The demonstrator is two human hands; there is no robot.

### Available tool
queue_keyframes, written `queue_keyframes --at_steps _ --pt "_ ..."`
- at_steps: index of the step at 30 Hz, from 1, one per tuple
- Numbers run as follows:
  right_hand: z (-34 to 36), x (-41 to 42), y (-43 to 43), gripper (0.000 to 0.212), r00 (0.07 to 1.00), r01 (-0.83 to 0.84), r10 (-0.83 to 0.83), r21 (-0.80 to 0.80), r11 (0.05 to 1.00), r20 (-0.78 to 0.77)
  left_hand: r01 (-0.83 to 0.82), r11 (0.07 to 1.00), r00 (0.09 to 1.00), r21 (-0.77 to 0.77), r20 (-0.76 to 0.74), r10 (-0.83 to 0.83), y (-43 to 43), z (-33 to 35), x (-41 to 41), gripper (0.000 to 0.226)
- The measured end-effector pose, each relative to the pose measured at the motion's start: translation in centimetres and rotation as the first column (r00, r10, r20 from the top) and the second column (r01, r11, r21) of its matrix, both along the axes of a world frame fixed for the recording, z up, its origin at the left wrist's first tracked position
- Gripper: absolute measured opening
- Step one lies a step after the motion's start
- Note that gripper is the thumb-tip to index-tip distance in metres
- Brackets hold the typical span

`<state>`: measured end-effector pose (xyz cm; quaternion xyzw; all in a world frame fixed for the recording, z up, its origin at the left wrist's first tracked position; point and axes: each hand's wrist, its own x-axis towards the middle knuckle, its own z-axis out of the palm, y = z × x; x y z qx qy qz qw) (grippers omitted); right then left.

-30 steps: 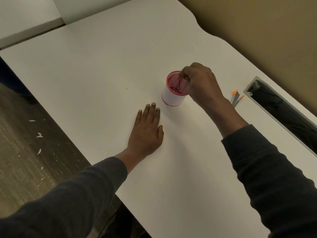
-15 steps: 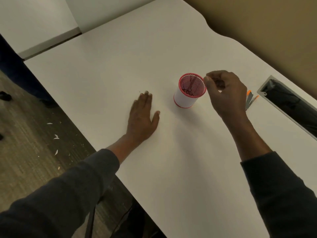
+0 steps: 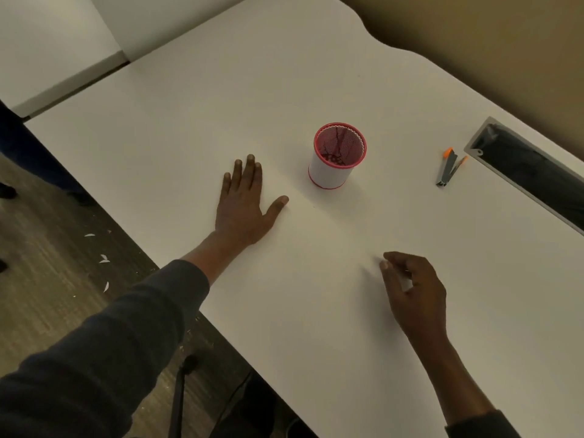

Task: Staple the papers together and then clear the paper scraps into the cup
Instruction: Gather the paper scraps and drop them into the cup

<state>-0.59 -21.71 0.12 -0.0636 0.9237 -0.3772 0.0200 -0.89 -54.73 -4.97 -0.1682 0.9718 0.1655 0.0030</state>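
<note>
On the white bench [image 3: 316, 74], head view: cup [image 3: 338, 156] upright mid-bench, well apart from right hand [image 3: 414, 295], up and left of it. Left hand [image 3: 243, 203] flat, open grip, nearer the cup, just left. Right grip loosely curled, empty as far as visible. Stapler [image 3: 448, 167] right of cup. No scraps visible on bench

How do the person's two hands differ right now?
The left hand lies flat, palm down, fingers stretched, near the cup; the right hand is curled, fingertips pinched, nearer the person. The left looks empty; whether the right holds something is unclear. Both are over the white table.
</note>
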Motion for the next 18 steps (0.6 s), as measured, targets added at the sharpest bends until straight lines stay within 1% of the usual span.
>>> queue_keyframes --at_steps 5,8,10,11,13,15,18 --pt "-0.9 1.6 1.8 0.021 0.999 -0.026 0.03 0.107 0.994 -0.038 0.184 0.983 0.983 0.0 -0.01 -0.184 5.2 -0.1 0.9 0.092" --pt "-1.6 2.2 2.3 0.032 0.998 -0.038 0.046 0.132 0.991 -0.051 0.276 0.961 0.961 0.021 -0.033 -0.276 8.1 -0.2 1.9 0.087" --pt "-2.3 2.7 2.5 0.039 0.995 -0.049 0.062 0.155 0.987 -0.078 0.306 0.951 0.951 0.043 -0.067 -0.303 8.9 -0.1 2.6 0.085" --pt "-2.6 2.9 2.4 0.041 0.994 -0.05 0.066 0.169 0.984 -0.089 0.293 0.955 0.953 0.051 -0.093 -0.288 8.7 -0.1 2.8 0.085" --pt "-3.2 2.9 2.4 0.044 0.993 -0.036 0.057 0.192 0.981 -0.104 0.209 0.976 0.972 0.058 -0.118 -0.201 7.7 0.0 2.5 0.089" --pt "-3.5 2.8 2.4 0.045 0.992 -0.028 0.053 0.21 0.977 -0.113 0.126 0.991 0.99 0.04 -0.074 -0.123 6.3 0.0 1.7 0.092" --pt "-3.8 2.7 2.5 0.045 0.991 -0.026 0.055 0.22 0.975 -0.124 0.096 0.995 0.995 -0.006 -0.003 -0.096 5.3 0.0 0.6 0.096"
